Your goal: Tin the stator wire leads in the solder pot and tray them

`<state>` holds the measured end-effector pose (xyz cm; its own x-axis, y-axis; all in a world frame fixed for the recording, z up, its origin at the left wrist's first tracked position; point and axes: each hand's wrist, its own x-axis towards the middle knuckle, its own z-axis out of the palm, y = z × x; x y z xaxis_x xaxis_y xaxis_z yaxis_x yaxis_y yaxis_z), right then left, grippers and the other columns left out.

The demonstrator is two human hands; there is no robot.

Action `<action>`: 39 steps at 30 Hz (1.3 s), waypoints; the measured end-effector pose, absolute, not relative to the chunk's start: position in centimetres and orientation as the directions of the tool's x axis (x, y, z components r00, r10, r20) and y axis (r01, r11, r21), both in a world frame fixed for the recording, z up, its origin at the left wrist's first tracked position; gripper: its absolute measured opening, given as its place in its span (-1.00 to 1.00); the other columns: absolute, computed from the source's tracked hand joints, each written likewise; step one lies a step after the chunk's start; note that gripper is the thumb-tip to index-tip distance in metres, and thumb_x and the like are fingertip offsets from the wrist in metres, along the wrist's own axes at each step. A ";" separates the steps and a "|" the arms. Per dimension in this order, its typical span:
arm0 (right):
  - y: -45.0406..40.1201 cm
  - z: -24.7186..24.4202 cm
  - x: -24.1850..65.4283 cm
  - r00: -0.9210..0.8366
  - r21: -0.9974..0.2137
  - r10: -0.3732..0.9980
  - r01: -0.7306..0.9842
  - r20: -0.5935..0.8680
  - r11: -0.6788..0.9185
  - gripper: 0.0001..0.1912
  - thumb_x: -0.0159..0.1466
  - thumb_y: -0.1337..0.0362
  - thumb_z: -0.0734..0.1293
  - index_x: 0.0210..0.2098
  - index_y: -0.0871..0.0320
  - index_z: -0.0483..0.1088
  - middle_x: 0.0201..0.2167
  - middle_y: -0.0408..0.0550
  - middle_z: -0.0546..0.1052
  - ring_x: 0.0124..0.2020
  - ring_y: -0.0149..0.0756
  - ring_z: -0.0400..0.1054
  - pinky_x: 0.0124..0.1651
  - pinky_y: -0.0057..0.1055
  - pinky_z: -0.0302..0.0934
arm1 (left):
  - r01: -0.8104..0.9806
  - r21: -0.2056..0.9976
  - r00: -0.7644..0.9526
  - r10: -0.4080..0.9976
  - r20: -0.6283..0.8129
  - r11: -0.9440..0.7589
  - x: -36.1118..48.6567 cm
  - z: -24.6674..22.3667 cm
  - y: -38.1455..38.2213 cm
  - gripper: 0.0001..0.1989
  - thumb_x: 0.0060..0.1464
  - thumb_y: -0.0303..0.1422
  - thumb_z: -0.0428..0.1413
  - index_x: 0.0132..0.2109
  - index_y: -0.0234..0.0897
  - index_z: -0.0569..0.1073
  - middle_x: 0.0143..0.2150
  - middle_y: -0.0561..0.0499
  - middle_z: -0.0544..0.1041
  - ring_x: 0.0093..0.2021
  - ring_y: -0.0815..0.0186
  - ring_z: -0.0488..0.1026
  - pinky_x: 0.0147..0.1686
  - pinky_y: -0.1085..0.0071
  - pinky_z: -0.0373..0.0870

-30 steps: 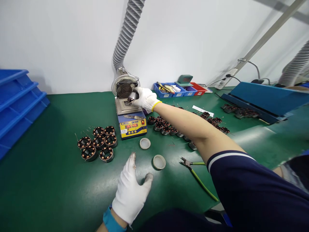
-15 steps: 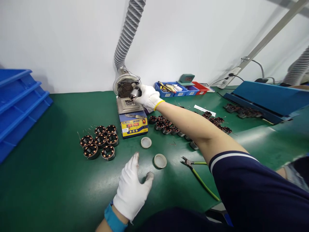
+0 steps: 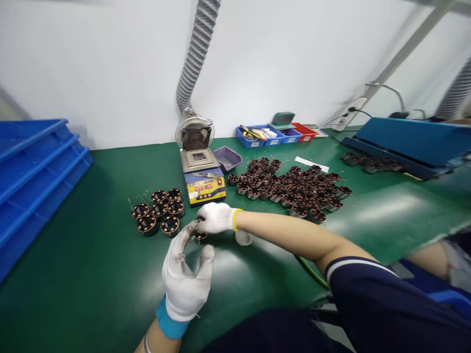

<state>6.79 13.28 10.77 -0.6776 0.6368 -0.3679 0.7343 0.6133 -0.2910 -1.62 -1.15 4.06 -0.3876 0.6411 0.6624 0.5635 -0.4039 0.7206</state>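
One copper-wound ring (image 3: 201, 237) is gripped in the right hand (image 3: 217, 218); the left hand (image 3: 187, 278), open, curves near it at seven o'clock.

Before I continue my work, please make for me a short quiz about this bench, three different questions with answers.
1. Which colour is the rightmost small bin by the wall?
A) yellow
B) red
C) white
2. True or false: the right hand holds a wound ring in front of the yellow-fronted machine.
3. Fill in: the large blue trays are stacked on the person's ____ side.
Key: 1 B; 2 true; 3 left
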 end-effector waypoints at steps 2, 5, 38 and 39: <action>12.6 10.0 5.5 -0.696 -0.305 0.642 0.718 -0.322 0.626 -0.66 0.22 0.08 0.25 -0.24 0.18 0.54 -0.31 0.07 0.59 -0.23 -0.13 0.50 -0.37 -0.44 0.26 | 0.570 0.692 -0.338 0.642 0.689 -0.443 -1.3 3.6 -1.4 -0.50 0.09 -0.31 0.23 0.16 -0.29 0.33 0.05 -0.25 0.53 -0.01 0.08 0.54 -0.01 0.13 0.52; 11.8 9.4 5.7 -0.713 -0.392 0.669 0.689 -0.211 0.610 -0.63 0.25 0.08 0.26 -0.10 0.17 0.50 -0.26 0.02 0.59 -0.21 -0.16 0.49 -0.36 -0.45 0.27 | 0.595 0.624 -0.220 0.644 0.733 -0.507 -0.4 3.0 -1.8 -0.50 0.05 -0.40 0.25 0.14 -0.28 0.36 0.02 -0.22 0.54 -0.04 0.10 0.56 0.01 0.14 0.51; 4.7 6.8 22.9 -0.515 -0.643 0.630 0.184 0.581 0.743 -0.63 0.19 0.12 0.44 -0.07 0.13 0.40 0.06 0.11 0.45 0.20 -0.14 0.26 0.24 -0.10 0.20 | -0.585 0.715 0.334 0.918 -0.216 0.381 5.4 3.5 -0.7 -0.61 0.09 -0.02 0.18 -0.22 -0.30 0.45 -0.49 0.04 0.50 -0.67 0.46 0.30 -0.69 0.55 0.22; 4.9 6.5 22.2 -0.475 -0.619 0.625 0.193 0.620 0.761 -0.64 0.21 0.14 0.41 -0.05 0.13 0.38 0.00 0.08 0.49 0.13 -0.17 0.31 0.22 -0.11 0.22 | -0.600 0.740 0.213 0.952 -0.218 0.304 5.3 3.6 -0.8 -0.64 0.09 -0.06 0.20 -0.22 -0.30 0.45 -0.47 0.04 0.49 -0.62 0.45 0.33 -0.64 0.53 0.27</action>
<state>22.17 4.88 6.55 -0.4746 0.6252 0.6196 0.1934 0.7608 -0.6195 5.32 -0.79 3.61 0.2130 0.9523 -0.2185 -0.6000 0.3040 0.7400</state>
